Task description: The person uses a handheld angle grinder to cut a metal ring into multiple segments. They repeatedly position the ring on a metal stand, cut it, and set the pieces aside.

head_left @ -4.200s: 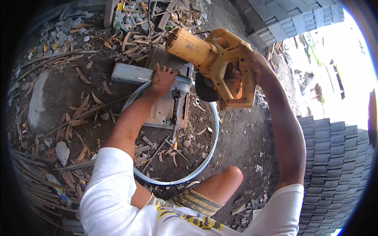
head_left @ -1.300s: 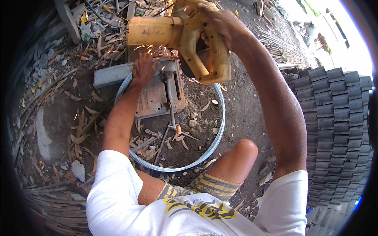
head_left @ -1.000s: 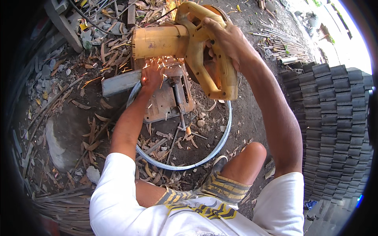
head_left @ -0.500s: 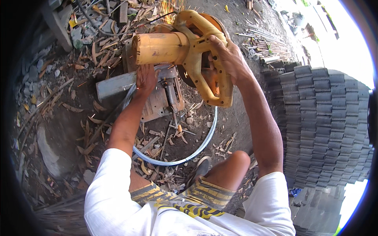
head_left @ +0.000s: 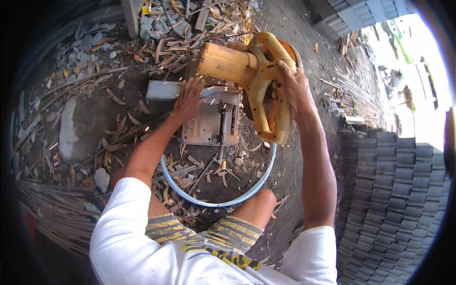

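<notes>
Outdoor work yard: dirt (head_left: pixel 285 21), rubble (head_left: pixel 90 43), stacked tiles (head_left: pixel 394 190)

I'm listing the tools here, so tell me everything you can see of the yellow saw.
The yellow saw has a scuffed, plastic-looking shell: a barrel-shaped motor housing points left, and a looped handle, gripped by the right hand, is on the right. A dark disc shows partly. It sits over the far part of the rusty metal base. Sparks near and beyond it suggest it is running. The left hand is close to the housing; contact is unclear.
</notes>
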A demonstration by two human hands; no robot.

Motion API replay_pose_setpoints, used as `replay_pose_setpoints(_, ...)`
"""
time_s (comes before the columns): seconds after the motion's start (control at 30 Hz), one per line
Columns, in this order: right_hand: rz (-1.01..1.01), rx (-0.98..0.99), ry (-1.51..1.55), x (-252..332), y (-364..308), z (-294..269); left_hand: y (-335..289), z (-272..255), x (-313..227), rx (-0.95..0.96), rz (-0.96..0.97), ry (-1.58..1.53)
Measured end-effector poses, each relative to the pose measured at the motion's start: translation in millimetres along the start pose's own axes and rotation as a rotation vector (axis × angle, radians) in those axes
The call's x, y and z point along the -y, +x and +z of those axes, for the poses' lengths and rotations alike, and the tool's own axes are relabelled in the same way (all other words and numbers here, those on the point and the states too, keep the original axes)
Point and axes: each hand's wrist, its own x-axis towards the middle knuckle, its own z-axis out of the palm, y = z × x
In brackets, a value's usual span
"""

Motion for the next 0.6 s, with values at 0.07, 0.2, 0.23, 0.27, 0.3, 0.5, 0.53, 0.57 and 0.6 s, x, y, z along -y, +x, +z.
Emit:
replay_pose_setpoints(0.07,0.002,0.064,0.028,-2,1,-1,-13,-11,-6,0.013,-0.222,-0.068)
replay_pose_setpoints(0.2,0.030,0.077,0.015,-1,0,-2,-56,-29,-12,0.324,-0.739,-0.136)
replay_pose_setpoints(0.23,0.034,0.079,0.003,0,-1,-2,-67,-31,-10,0.391,-0.832,-0.160)
replay_pose_setpoints(0.27,0.038,0.085,-0.005,1,-2,-2,-71,-30,-7,0.355,-0.811,-0.179)
replay_pose_setpoints(0.3,0.037,0.090,-0.013,3,-2,-2,-74,-27,-4,0.321,-0.796,-0.190)
replay_pose_setpoints(0.5,0.057,0.064,-0.015,6,-6,0,-75,-12,24,0.337,-0.725,-0.353)
replay_pose_setpoints(0.53,0.049,0.075,0.002,6,-7,0,-75,-9,26,0.330,-0.722,-0.348)
replay_pose_setpoints(0.57,0.049,0.077,0.007,5,-7,0,-76,-5,27,0.304,-0.691,-0.325)
replay_pose_setpoints(0.6,0.050,0.078,0.005,5,-7,0,-78,-2,27,0.270,-0.661,-0.299)
